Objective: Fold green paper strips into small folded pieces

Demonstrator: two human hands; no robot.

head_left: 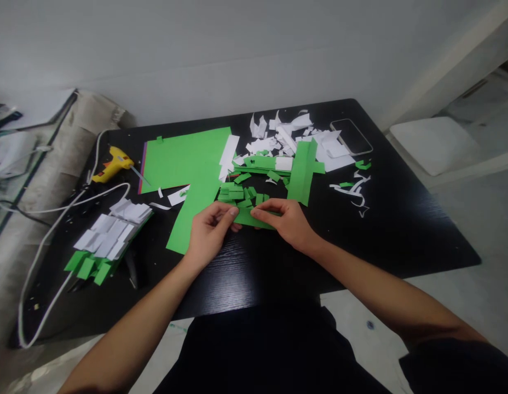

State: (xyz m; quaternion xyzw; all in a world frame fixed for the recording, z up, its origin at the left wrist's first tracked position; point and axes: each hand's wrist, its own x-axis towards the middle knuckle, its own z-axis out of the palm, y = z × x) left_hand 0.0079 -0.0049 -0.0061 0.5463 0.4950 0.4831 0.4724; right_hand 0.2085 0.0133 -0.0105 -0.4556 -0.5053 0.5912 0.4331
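Observation:
Between my two hands is a strip of green paper (pixel 254 219), held just above the front part of the black table. My left hand (pixel 213 227) pinches its left end with thumb and fingers. On the other end, my right hand (pixel 290 221) grips the strip, thumb and forefinger along its upper edge. Just beyond my fingertips lie several small folded green paper pieces (pixel 231 191). Left of them, a large green sheet (pixel 196 210) reaches close to my left hand. A creased green strip (pixel 302 172) lies past my right hand.
A yellow glue gun (pixel 112 165) with a white cord rests at the left. Nearer stands a layered white-and-green paper piece (pixel 110 232). White paper scraps (pixel 278 137) are heaped at the back, beside a phone-shaped object (pixel 352 137). Thin curled offcuts (pixel 354 189) lie at the right.

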